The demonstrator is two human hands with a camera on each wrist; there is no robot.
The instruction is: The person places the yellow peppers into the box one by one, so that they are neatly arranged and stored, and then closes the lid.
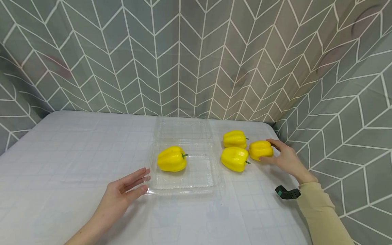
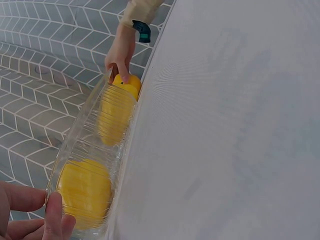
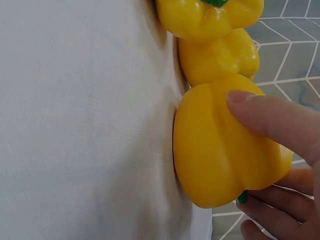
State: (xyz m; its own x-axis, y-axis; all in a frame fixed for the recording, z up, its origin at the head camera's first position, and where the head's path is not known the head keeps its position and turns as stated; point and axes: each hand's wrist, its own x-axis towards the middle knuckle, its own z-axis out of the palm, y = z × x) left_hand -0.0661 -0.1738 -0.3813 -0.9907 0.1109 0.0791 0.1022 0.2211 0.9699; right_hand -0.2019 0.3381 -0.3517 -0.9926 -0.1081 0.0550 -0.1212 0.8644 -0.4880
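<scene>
On the right, my right hand (image 1: 286, 160) grips a yellow bell pepper (image 1: 260, 150), which rests on the table. In the right wrist view the thumb lies on the held pepper's side (image 3: 220, 145), and the fingers are near its green stem. My left hand (image 1: 122, 192) touches the left edge of an open clear plastic container (image 1: 196, 185) with fairly straight, spread fingers. Inside the container's left part lies another yellow bell pepper (image 1: 172, 159), its stem pointing right. The left wrist view shows the left fingers (image 2: 53, 217) at the container's rim.
Two more yellow bell peppers (image 1: 234, 139) (image 1: 235, 159) lie between the container and my right hand. The container's lid (image 1: 183, 129) is folded back toward the patterned curtain (image 1: 190, 61). A white cloth covers the table (image 1: 76, 153). A black strap (image 1: 288, 193) hangs at the right wrist.
</scene>
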